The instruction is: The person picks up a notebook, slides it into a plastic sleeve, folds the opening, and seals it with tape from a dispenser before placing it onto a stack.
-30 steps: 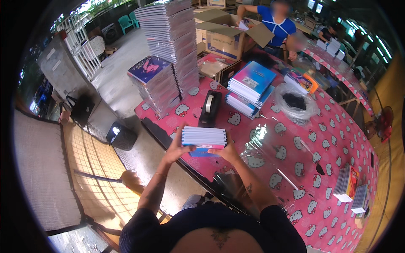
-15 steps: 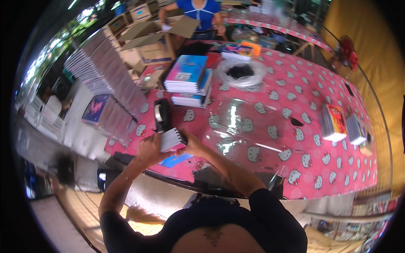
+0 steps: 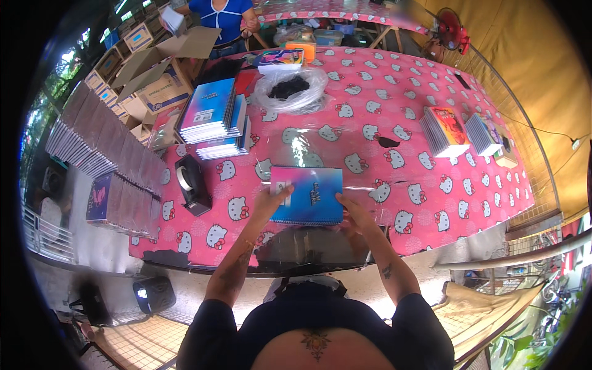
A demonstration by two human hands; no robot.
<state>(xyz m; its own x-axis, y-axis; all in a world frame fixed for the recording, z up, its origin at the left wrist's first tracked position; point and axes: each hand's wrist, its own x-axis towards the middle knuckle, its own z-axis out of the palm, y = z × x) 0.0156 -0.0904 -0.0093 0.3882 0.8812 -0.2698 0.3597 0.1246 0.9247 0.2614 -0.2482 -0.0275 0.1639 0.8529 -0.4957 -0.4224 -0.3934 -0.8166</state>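
While the left hand (image 3: 269, 202) grips the near-left edge of a blue spiral notebook stack (image 3: 308, 194), thumb on its cover, the right hand (image 3: 356, 213) rests fingers flat at the stack's near-right corner. Stack lies on clear plastic film (image 3: 320, 145) over the pink patterned tablecloth (image 3: 394, 111); a black tape dispenser (image 3: 191, 180) stands nearby at left.

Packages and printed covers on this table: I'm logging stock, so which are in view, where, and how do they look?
Notebook: under both hands, blue-to-pink cover.
Notebook stack: far left, blue covers.
Cardboard boxes: beyond the table's left end, brown, flaps open.
Book piles: right side, red-orange covers.
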